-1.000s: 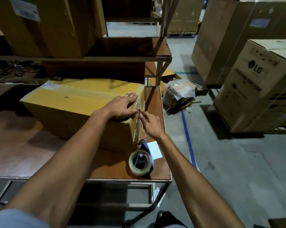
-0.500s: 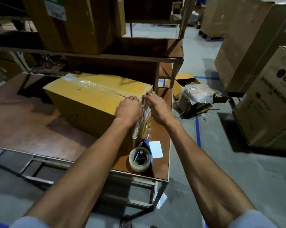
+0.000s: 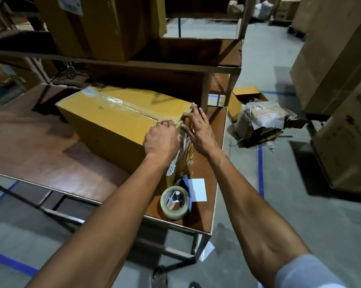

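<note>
The yellow box (image 3: 113,121) fills the back right of the table (image 3: 40,152), and a low shelf (image 3: 175,65) with its post (image 3: 231,88) closes in just above and behind it. At the box's near end, where my left hand (image 3: 162,140) and right hand (image 3: 200,132) sit, a tape roll (image 3: 175,202) and white card (image 3: 198,190) crowd the table's corner. Bare tabletop lies open to the box's left, and open floor to the right as far as a crumpled pile (image 3: 262,123).
</note>
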### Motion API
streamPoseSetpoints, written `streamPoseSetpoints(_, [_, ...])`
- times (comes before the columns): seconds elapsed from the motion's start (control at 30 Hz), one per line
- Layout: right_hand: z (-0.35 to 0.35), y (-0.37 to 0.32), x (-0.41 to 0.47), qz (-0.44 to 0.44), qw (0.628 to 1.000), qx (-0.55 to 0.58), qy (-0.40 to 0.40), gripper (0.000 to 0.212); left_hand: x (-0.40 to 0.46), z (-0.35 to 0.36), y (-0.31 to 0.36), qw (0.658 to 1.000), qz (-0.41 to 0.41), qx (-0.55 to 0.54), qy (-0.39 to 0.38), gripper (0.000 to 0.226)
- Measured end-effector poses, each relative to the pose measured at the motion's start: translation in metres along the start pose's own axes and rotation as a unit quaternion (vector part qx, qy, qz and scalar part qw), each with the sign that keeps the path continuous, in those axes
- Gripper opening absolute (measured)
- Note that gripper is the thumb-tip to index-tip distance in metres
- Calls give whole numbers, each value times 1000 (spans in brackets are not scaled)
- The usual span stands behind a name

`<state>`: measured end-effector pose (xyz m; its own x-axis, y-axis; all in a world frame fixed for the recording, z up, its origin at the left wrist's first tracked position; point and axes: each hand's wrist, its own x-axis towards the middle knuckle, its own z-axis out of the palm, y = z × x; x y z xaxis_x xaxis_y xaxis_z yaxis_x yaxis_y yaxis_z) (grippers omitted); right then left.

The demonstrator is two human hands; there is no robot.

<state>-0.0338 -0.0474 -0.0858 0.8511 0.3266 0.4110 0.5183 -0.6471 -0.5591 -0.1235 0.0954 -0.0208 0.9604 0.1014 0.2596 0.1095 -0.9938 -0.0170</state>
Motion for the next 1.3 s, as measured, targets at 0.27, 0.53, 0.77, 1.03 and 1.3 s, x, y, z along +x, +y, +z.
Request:
streamPoseSetpoints(0.27, [6,18,-7,-17,999,-7,-34,63,-1,1,2,999,13,28,-8,75])
streamPoseSetpoints(0.53, [-9,14,-6,-32,998,-11,-55,53,3,-5,4,1000,6,19,8,55])
streamPoseSetpoints(0.77, [8,11,5,-28,999,24,18,28,7,-7,12,1000,-7,30,3,49])
streamPoseSetpoints(1.03, [20,38,-9,-71,996,-52,5,70,3,0,11,999,4,30,-26,68])
streamPoseSetpoints(1.3, [8,34,-8,-64,997,-52,-9,59,2,-6,7,1000,15,21,-9,57])
